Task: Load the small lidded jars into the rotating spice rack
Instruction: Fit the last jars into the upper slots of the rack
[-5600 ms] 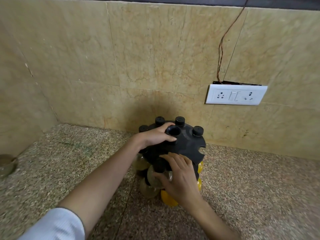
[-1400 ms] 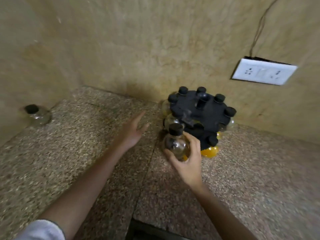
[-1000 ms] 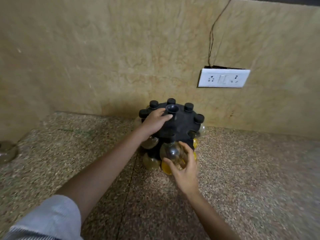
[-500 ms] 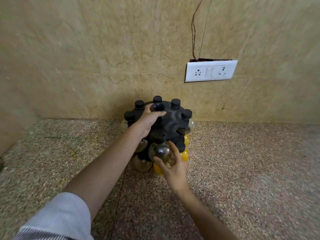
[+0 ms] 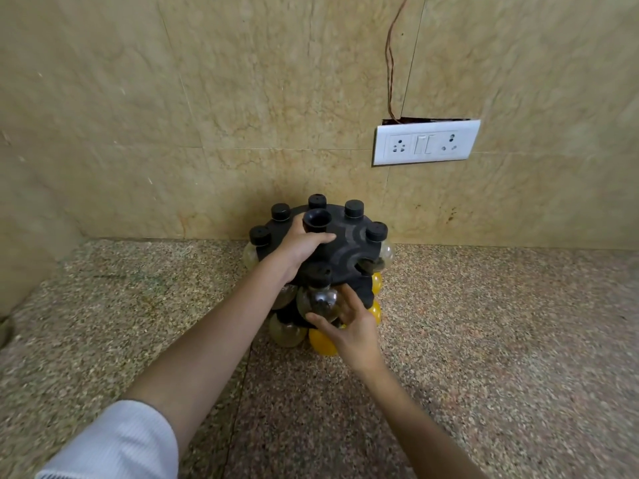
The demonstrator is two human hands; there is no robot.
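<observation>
1. Seating a clear jar [image 5: 320, 299] at the near rim of the spice rack [image 5: 340, 248], the right hand [image 5: 349, 331] has its fingers [image 5: 347, 300] curled around the round glass body from below and behind, gripping it. The jar's black lid [image 5: 318, 274] stands at the level of the rack's top disc.
2. Half a second ago the jar was held a little lower and in front of the disc; now its neck looks to be in, or right at, a near-edge slot. Whether it is fully seated I cannot tell.
3. Just over a second ago the left hand [image 5: 301, 245] was off the rack and open over the surface [image 5: 484, 323]; it now lies on the disc with its fingers closed loosely around the central post [image 5: 317, 221], probably to steady the rack against turning.
4. That likely leaves release of this jar as the remaining step here.
5. An open notch [image 5: 361, 262] shows at the disc's right front, so room for another jar remains.
6. The rack stands close to the wall [image 5: 276, 98], with little room behind. The surface in front and to the right is free for the arms; a socket plate [image 5: 427, 143] sits well above.
</observation>
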